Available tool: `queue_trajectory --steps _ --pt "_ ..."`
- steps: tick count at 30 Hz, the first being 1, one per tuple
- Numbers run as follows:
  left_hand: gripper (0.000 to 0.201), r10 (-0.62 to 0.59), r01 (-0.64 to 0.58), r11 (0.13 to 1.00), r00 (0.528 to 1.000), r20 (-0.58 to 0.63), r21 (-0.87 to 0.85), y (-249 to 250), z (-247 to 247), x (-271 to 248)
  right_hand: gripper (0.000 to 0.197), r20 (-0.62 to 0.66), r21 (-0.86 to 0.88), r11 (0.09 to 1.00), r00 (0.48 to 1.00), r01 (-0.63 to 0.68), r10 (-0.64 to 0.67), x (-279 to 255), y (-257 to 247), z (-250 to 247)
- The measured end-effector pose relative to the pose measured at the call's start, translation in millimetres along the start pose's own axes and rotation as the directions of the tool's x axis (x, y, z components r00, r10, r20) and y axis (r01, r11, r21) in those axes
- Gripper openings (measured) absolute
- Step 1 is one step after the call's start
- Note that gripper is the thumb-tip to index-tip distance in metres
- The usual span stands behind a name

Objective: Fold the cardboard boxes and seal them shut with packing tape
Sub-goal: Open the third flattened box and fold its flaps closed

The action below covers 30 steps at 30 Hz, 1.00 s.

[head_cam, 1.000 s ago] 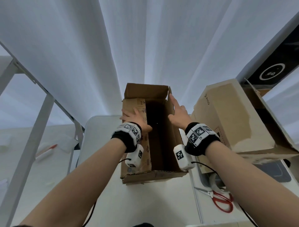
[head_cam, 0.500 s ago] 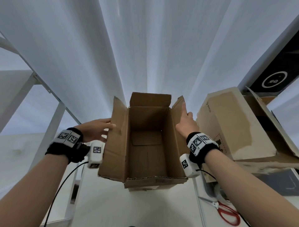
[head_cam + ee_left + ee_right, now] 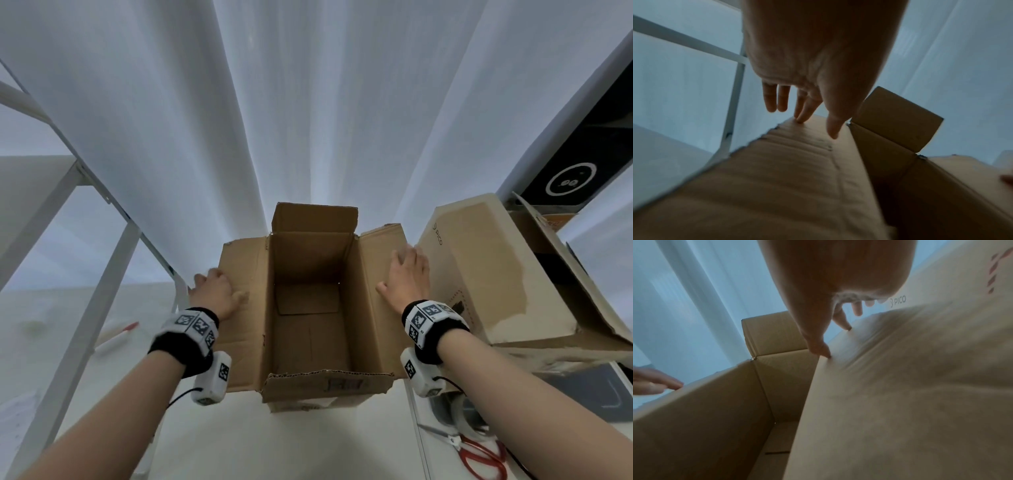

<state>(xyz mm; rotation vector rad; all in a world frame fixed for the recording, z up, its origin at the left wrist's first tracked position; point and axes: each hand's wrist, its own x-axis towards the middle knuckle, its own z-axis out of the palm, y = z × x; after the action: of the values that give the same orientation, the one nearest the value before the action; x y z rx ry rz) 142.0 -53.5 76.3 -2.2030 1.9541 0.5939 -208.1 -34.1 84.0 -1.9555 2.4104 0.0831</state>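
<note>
Open cardboard box (image 3: 308,329) stands upright on the white worktop (image 3: 274,442), straight ahead of the person, mouth up. Inside: bare cardboard floor, with the bottom flaps showing as a seam and one smaller flap lying flat at the far end. No contents seen.

All four top flaps are open. Far flap (image 3: 315,217) stands upright. Near flap (image 3: 329,382) folds outward toward the person, its edge ragged. Left flap (image 3: 245,308) and right flap (image 3: 383,291) are spread outward, roughly level.

Left hand (image 3: 214,291) rests palm-down on the left flap near its outer edge. In the left wrist view its fingers (image 3: 807,108) are extended and slightly spread, tips touching the cardboard; nothing gripped.

Right hand (image 3: 407,277) lies flat on the right flap. In the right wrist view its fingers (image 3: 842,319) are straight, tips on the flap's far edge; nothing gripped.

A second, larger cardboard box (image 3: 486,270) lies tilted just to the right, printed "PICO", its side torn pale; it touches or nearly touches the right flap, cannot tell which. What it holds is not visible.

Near right on the worktop: red-handled scissors (image 3: 479,455) and a tape roll (image 3: 469,414), partly hidden by the right forearm.

White curtain (image 3: 308,102) behind.
</note>
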Motion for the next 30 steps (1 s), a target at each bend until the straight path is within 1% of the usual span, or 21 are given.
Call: queue_trajectory --steps 2,3,5,7,10,12,15,18,21,23,25,26,27,28,30 --pt "0.062 0.005 -0.004 1.000 0.999 0.035 -0.017 23.3 3.8 -1.2 0.072 0.104 -0.005 1.000 0.994 0.017 -0.017 -5.9 -6.0 6.1" --pt "0.068 0.015 -0.013 0.999 0.999 0.052 -0.039 32.7 7.0 0.1 0.070 0.169 0.053 0.999 0.985 0.006 -0.015 -9.0 -10.8 7.2" --pt "0.080 0.053 -0.046 0.994 0.996 0.073 -0.094 46.6 12.2 3.0 0.068 0.310 0.183 0.983 0.950 -0.033 -0.026 -13.0 -20.6 10.5" --pt "0.084 0.094 -0.084 0.989 0.993 0.078 -0.118 56.0 16.8 4.5 0.075 0.385 0.218 0.975 0.922 -0.049 -0.040 -14.2 -27.7 14.8" --pt "0.086 0.095 -0.084 0.985 0.993 0.064 -0.152 63.9 20.8 1.7 0.086 0.439 0.199 0.979 0.897 -0.048 -0.045 -12.9 -30.1 17.1" --pt "0.088 0.091 -0.079 0.983 0.993 0.071 -0.166 65.8 20.7 4.7 0.089 0.471 0.222 0.973 0.881 -0.062 -0.051 -12.9 -30.1 16.3" --pt "0.090 0.087 -0.065 0.980 0.990 0.111 -0.188 67.5 11.6 16.8 0.089 0.471 0.266 0.961 0.880 -0.077 -0.060 -15.0 -30.8 13.7" --pt "0.098 0.108 -0.076 0.972 0.985 0.134 -0.222 70.5 -8.2 33.3 0.092 0.470 0.276 0.957 0.881 -0.093 -0.050 -15.4 -34.0 15.2" --pt "0.112 0.080 -0.058 0.959 0.994 0.068 -0.278 75.2 -22.2 49.0 0.094 0.479 0.290 0.951 0.877 -0.103 -0.051 -16.4 -36.8 16.8" --pt "0.123 0.098 -0.093 0.945 0.995 0.000 -0.313 79.5 -28.9 56.1 0.095 0.471 0.291 0.951 0.880 -0.101 -0.051 -16.2 -36.7 19.7" --pt "0.130 0.143 -0.149 0.911 0.989 -0.045 -0.386 83.0 -35.8 62.3 0.096 0.470 0.287 0.953 0.881 -0.098 -0.051 -15.8 -36.2 22.6" --pt "0.130 0.149 -0.155 0.886 0.988 -0.049 -0.437 85.3 -39.4 65.9 0.096 0.471 0.287 0.953 0.880 -0.097 -0.053 -15.7 -35.8 23.4" --pt "0.126 0.158 -0.160 0.857 0.986 -0.046 -0.490 86.9 -41.7 68.8 0.096 0.471 0.288 0.953 0.880 -0.096 -0.054 -15.5 -35.5 24.1" --pt "0.117 0.165 -0.162 0.832 0.985 -0.041 -0.531 88.8 -43.9 69.9 0.097 0.472 0.289 0.952 0.880 -0.097 -0.054 -15.6 -35.2 24.2" --pt "0.089 0.170 -0.155 0.805 0.985 -0.027 -0.573 90.9 -46.7 71.2 0.097 0.475 0.299 0.949 0.878 -0.105 -0.053 -16.1 -34.6 24.3"
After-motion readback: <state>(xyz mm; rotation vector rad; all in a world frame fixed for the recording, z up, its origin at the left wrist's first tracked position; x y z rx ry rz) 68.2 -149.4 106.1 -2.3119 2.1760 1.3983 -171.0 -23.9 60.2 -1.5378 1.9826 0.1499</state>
